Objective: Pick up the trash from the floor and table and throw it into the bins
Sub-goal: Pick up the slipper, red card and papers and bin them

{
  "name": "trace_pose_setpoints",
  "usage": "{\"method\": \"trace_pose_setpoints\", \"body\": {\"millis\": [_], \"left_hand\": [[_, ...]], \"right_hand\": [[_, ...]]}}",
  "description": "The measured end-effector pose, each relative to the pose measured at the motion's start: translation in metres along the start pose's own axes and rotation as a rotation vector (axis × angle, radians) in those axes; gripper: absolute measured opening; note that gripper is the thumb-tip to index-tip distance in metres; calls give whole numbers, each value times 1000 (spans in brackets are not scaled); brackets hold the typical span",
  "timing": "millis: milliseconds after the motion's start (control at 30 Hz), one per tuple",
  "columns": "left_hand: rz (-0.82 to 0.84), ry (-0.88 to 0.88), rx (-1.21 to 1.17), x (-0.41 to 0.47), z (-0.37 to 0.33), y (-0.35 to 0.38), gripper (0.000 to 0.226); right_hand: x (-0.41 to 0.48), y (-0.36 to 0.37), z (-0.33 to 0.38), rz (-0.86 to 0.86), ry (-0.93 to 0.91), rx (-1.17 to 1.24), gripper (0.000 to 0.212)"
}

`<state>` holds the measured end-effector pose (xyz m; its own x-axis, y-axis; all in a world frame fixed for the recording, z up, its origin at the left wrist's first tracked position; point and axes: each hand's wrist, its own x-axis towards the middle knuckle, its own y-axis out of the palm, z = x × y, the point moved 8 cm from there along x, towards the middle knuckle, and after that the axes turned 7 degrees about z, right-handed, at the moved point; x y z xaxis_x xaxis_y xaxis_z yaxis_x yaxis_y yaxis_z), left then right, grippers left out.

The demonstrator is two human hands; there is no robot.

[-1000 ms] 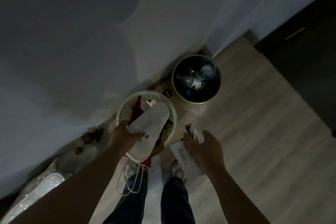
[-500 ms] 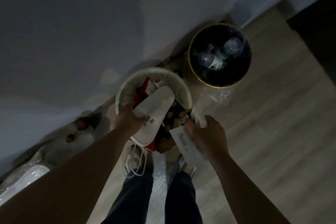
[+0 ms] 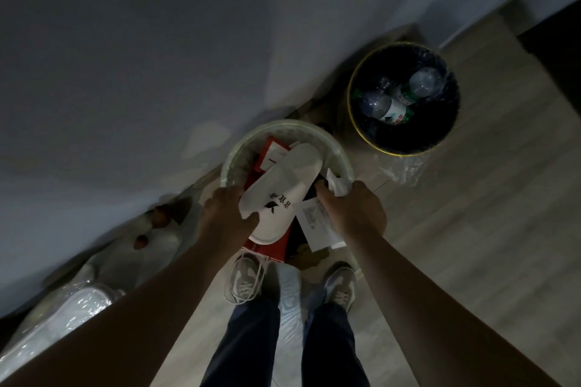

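My left hand [image 3: 224, 214] grips a white slipper [image 3: 283, 188] together with a red paper bag [image 3: 267, 243], held over the pale round bin [image 3: 234, 154] by the wall. The slipper's toe points into the bin. White string handles [image 3: 248, 283] dangle from the bag. My right hand [image 3: 352, 210] holds a white printed paper [image 3: 316, 226] and a crumpled white wrapper [image 3: 338, 184] at the bin's right rim. A black bin with a gold rim [image 3: 355, 78] stands to the right, with plastic bottles [image 3: 386, 105] inside.
A grey wall runs along the left and top. A clear plastic bag [image 3: 63, 305] with small brown items lies at the wall's foot to the left. My two shoes [image 3: 341, 286] stand on the pale wood floor. Dark furniture is at the far right.
Both hands have moved closer together over the pale bin. The view has shifted, so the bins appear nearer and the black bin lies further right.
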<state>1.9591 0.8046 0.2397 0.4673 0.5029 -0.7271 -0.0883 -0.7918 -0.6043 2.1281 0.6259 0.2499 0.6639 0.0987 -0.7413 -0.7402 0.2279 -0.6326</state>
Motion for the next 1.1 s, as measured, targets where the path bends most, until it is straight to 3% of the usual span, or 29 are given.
{"method": "trace_pose_setpoints", "body": {"millis": [133, 300, 600, 667, 767, 867, 967, 1100], "left_hand": [[13, 29, 40, -6, 1, -6, 50], [12, 52, 49, -10, 2, -9, 46], [-1, 91, 59, -8, 0, -15, 37], [-15, 103, 74, -9, -2, -17, 37], [-30, 119, 84, -10, -5, -19, 38], [-16, 129, 89, -10, -3, -16, 37], [1, 126, 96, -13, -2, -14, 37], [6, 137, 155, -20, -10, -22, 38]], "right_hand": [[15, 8, 4, -42, 64, 65, 65], [26, 30, 4, 4, 148, 137, 84], [21, 68, 10, 204, -40, 220, 119], [22, 68, 13, 212, -88, 182, 109], [22, 65, 14, 182, -139, -54, 78], [18, 71, 14, 288, -156, -219, 52], [10, 72, 12, 374, -195, -249, 46], [-2, 37, 28, 237, -330, -273, 50]]}}
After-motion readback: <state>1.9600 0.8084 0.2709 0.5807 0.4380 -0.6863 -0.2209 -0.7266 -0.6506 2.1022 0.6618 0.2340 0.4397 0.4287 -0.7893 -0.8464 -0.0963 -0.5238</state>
